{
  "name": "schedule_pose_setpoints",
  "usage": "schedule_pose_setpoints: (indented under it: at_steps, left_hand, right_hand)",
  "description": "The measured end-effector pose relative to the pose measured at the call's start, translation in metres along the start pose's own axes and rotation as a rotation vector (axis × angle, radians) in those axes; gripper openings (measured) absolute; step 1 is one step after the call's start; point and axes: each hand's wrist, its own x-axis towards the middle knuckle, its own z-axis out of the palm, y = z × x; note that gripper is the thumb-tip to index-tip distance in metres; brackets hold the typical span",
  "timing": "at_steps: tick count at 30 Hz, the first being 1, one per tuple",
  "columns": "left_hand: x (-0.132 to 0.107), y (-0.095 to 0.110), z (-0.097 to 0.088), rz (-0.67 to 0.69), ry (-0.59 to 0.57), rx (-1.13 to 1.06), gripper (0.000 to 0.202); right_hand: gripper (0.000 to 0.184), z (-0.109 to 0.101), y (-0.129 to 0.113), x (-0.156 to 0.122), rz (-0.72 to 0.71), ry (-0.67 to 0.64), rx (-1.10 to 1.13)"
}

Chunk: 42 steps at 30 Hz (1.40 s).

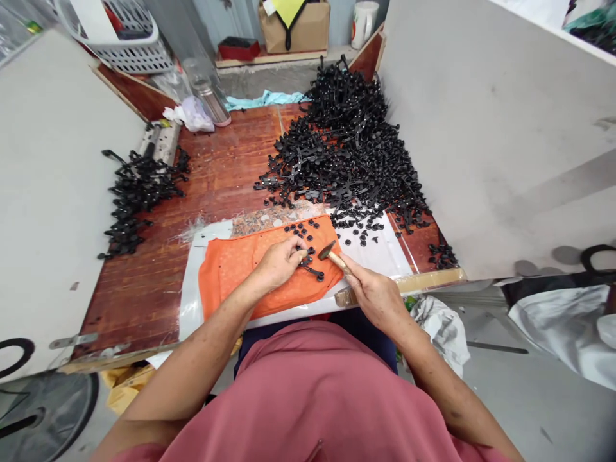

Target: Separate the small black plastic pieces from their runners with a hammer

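My right hand (378, 295) is wrapped round the wooden handle of a small hammer (337, 260). Its dark metal head hovers over or rests at the right part of an orange cloth (233, 269); I cannot tell which. To the left of the hammer, my left hand (282, 262) is closed in a pinch on a small black plastic part (315, 274), a strip with a round end pointing to the right. My fingertips hide some of it. Several small round black pieces (303, 231) lie on the cloth just beyond my left fingers.
A large heap of black parts (346, 147) covers the back right of the reddish wooden table (216, 160). Another pile (139, 192) lies at the left. Grey panels flank both sides. At the back stand a clear bottle (212, 99), a basket (129, 58) and a white mug (364, 25).
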Motion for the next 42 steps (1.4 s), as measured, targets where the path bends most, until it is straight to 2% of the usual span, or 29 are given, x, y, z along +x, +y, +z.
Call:
schedule_pose_setpoints:
  at_steps: [7,13,19,28,37,42]
  left_hand:
    - [0.001,0.001,-0.002,-0.035,-0.023,-0.074,0.009]
    - [-0.001,0.001,-0.003,-0.04,-0.037,-0.257,0.02]
    - [-0.007,0.0,-0.007,-0.051,0.012,-0.295,0.023]
    - [-0.01,0.003,-0.005,-0.066,0.0,-0.34,0.024]
    - [-0.003,-0.001,0.0,-0.026,0.017,-0.24,0.016]
    - [-0.003,-0.003,-0.001,-0.037,0.022,-0.199,0.014]
  right_hand:
    - [0.054,-0.011,0.0,0.007,-0.049,0.102,-0.046]
    - [0.056,-0.003,0.0,0.006,-0.033,0.04,-0.089]
    - [0.055,0.011,-0.004,0.008,-0.019,0.024,-0.075]
    - [0.053,0.009,0.001,0.009,0.01,0.045,-0.001]
    - [0.053,0.012,0.004,0.01,0.043,0.038,0.048]
    - [0.053,0.007,0.004,0.009,0.005,0.045,0.036]
